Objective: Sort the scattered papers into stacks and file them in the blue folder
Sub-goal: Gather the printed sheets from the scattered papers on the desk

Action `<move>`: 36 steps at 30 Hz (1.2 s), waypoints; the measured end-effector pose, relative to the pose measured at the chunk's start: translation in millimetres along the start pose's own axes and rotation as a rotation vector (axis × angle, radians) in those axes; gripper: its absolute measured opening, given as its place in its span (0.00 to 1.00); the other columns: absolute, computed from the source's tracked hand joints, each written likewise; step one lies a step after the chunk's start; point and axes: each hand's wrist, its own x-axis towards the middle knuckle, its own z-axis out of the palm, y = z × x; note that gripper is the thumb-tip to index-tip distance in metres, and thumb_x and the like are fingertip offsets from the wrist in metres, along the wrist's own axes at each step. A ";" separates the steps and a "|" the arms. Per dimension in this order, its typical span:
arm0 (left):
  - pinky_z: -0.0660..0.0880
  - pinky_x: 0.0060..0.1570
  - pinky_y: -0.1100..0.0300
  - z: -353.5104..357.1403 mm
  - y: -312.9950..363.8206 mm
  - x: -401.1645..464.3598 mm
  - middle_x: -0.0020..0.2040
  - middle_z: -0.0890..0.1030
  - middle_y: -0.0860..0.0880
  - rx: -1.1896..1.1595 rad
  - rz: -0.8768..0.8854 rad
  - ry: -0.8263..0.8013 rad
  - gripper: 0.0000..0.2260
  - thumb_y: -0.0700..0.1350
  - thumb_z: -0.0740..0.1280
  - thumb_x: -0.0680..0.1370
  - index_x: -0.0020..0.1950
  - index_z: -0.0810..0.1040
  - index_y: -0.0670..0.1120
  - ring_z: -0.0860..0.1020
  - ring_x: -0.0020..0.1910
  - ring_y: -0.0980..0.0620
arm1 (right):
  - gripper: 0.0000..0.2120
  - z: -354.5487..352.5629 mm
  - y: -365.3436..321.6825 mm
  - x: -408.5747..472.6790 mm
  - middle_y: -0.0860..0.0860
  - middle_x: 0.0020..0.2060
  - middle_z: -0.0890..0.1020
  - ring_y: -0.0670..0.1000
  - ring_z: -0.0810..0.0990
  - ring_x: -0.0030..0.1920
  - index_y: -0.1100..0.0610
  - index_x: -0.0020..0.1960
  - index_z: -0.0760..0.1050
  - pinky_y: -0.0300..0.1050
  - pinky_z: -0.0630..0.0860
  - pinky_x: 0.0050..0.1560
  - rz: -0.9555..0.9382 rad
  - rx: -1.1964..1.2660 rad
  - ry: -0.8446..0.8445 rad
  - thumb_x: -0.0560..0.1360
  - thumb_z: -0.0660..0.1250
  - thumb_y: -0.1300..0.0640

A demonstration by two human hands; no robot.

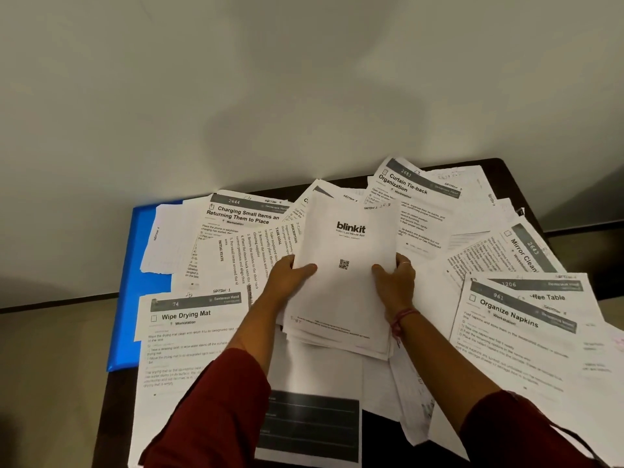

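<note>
Gripping paper stack (344, 265) edges: left hand (290, 275), right hand (395, 278), thumbs on top.

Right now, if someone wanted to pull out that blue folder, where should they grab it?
Probably by the blue folder's bare left edge, coming in from the left. Loose sheets such as the Wipe Drying Mat page cover its right part, so only that left strip is free for fingers.

One blue folder (135, 285); two hands
</note>
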 end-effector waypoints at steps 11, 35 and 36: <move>0.76 0.58 0.47 5.8 1.1 -42.9 0.57 0.81 0.49 -0.110 0.077 -0.072 0.16 0.42 0.69 0.75 0.63 0.76 0.48 0.80 0.54 0.48 | 0.14 -26.2 -29.1 -28.0 0.54 0.50 0.82 0.53 0.80 0.45 0.59 0.59 0.76 0.45 0.78 0.44 -0.115 0.142 -0.181 0.74 0.63 0.66; 0.73 0.62 0.57 -52.6 -53.4 -173.1 0.61 0.77 0.51 -0.178 0.430 0.111 0.17 0.43 0.72 0.75 0.61 0.72 0.51 0.75 0.62 0.50 | 0.18 -55.3 -16.1 -168.6 0.46 0.51 0.80 0.41 0.80 0.51 0.50 0.55 0.70 0.33 0.77 0.48 -0.526 0.363 -0.157 0.72 0.70 0.67; 0.72 0.64 0.55 -54.2 -57.7 -176.0 0.62 0.78 0.49 -0.184 0.432 0.120 0.18 0.43 0.72 0.74 0.62 0.71 0.51 0.75 0.63 0.50 | 0.18 -55.2 -10.4 -171.8 0.48 0.53 0.80 0.44 0.80 0.53 0.50 0.55 0.70 0.34 0.77 0.50 -0.526 0.365 -0.173 0.72 0.70 0.66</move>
